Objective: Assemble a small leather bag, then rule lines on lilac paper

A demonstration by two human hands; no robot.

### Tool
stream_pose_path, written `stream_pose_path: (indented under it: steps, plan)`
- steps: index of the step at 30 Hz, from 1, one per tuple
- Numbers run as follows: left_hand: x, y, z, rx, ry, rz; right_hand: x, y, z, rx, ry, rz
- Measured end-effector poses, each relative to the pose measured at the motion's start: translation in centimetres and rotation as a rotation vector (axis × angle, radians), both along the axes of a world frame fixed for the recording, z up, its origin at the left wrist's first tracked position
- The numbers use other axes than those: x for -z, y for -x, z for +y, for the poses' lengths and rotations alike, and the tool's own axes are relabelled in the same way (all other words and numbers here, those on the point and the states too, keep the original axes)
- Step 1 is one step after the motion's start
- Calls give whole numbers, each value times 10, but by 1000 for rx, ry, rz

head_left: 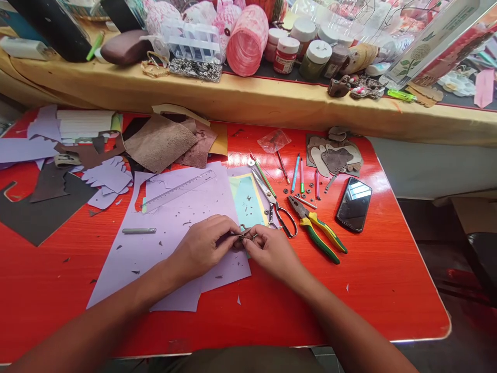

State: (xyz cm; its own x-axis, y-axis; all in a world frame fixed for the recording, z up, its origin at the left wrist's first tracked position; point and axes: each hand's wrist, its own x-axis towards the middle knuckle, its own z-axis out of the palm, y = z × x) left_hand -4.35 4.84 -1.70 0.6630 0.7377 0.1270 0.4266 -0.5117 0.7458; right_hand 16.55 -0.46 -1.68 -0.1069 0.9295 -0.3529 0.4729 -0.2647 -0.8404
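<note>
Between my two hands, over the right part of the purple paper, is a small brown piece that looks like leather. My left hand pinches its left side between thumb and fingers. From the right, my right hand pinches the same piece, and the fingertips of both hands nearly meet. Fingers hide much of the piece. Just beyond my right hand lie scissors with black handles, and pliers with green and yellow grips. A clear ruler and a grey cutter rest on the purple paper.
A phone lies to the right on the red table. Pens and small dark rings are behind the pliers. Brown leather sheets and purple scraps fill the back left. Jars stand on a raised ledge at the back.
</note>
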Motion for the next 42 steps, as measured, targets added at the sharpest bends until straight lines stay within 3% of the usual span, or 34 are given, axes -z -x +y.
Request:
stream_pose_path:
  steps: [16,29,37,42]
  plan:
    - [11,-3,6,35,-46,49,-2,3,4,-6,17,-48]
    - [10,-5,6,28,-27,10,10,-11,-16,85,-222,-37]
    - [11,-4,7,25,-7,20,6,-13,-6,-149,-263,-273]
    - [8,-5,5,1,48,48,2,-9,0,-181,-255,-326]
